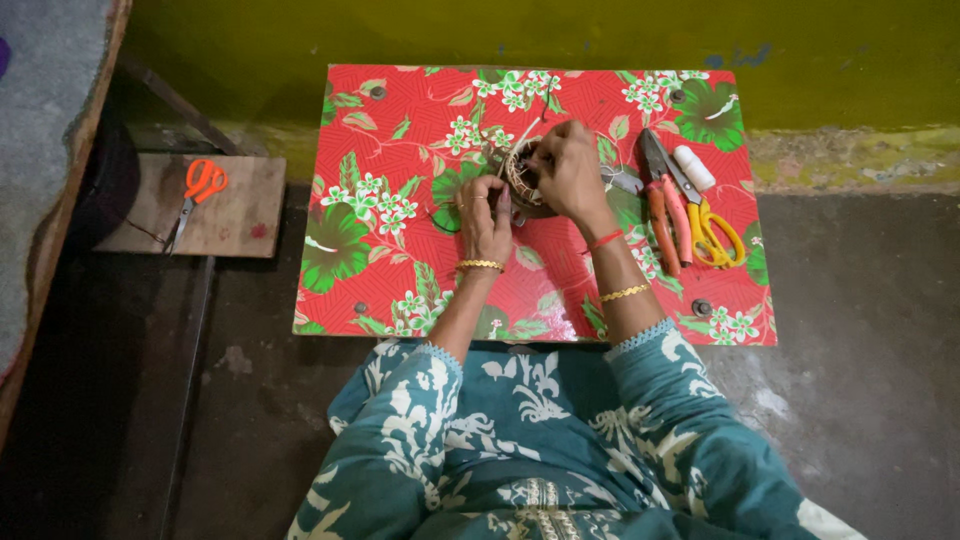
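A small woven basket (pixel 522 172), partly built with loose strands sticking up unwoven, is gripped at mid-table by the left hand (pixel 486 215) and right hand (pixel 568 172), fingers closed round it (pliers (pixel 660 205) and yellow scissors (pixel 712 228) lie beside).

small woven basket (pixel 522 172) half hidden behind both hands, fingers' (pixel 545 150) grip unclear, weave too small

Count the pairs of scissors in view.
2: yellow-handled scissors on the red floral table's right side; orange-handled scissors on the wooden board left of it. Others may be hidden.
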